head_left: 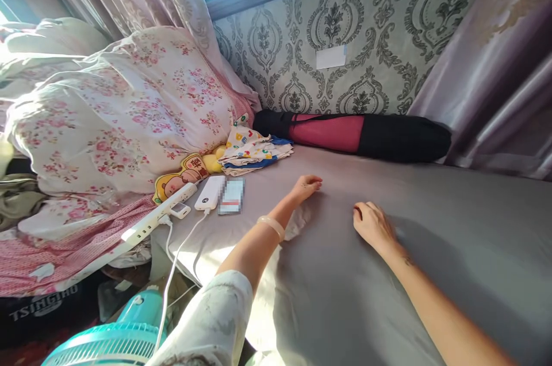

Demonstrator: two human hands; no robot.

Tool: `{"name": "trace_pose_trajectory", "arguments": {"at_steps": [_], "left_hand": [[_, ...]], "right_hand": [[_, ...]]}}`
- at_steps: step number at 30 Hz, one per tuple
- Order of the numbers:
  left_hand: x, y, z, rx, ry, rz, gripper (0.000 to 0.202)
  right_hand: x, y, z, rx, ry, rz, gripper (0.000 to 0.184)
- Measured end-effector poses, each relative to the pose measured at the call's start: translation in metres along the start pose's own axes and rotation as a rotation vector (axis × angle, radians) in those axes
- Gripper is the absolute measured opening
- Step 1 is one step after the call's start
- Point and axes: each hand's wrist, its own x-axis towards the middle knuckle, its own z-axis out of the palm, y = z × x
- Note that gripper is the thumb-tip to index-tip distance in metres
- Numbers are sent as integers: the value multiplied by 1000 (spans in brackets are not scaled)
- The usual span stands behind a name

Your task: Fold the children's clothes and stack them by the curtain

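The left hand (pixel 307 184) and right hand (pixel 374 225) curl loosely over the grey sheet (pixel 334 274) spread beneath them; palms hidden, I can't tell if either grips. The power bank (pixel 210 192) sits near the strip (pixel 159 213), probably for charging.

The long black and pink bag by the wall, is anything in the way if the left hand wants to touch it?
Nothing visible is in the way: between the left hand and the long bag I see just grey sheet. The patterned cloth pile is over by the bag's left end.
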Motion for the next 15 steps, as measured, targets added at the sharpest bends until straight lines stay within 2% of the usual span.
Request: {"name": "trace_pose_trajectory", "arguments": {"at_steps": [3,9,12,15], "left_hand": [[7,-9,-42,87,148,-50,27],[22,-23,-140,318,415,-97,28],[26,-22,-185,440,515,-120,30],[26,-22,-221,547,587,-141,34]], "right_hand": [[-1,1,5,-33,16,-15,25],[-3,3,10,-3,68,-14,23],[-4,3,12,9,92,-9,22],[-6,4,13,-1,102,-12,21]]}}
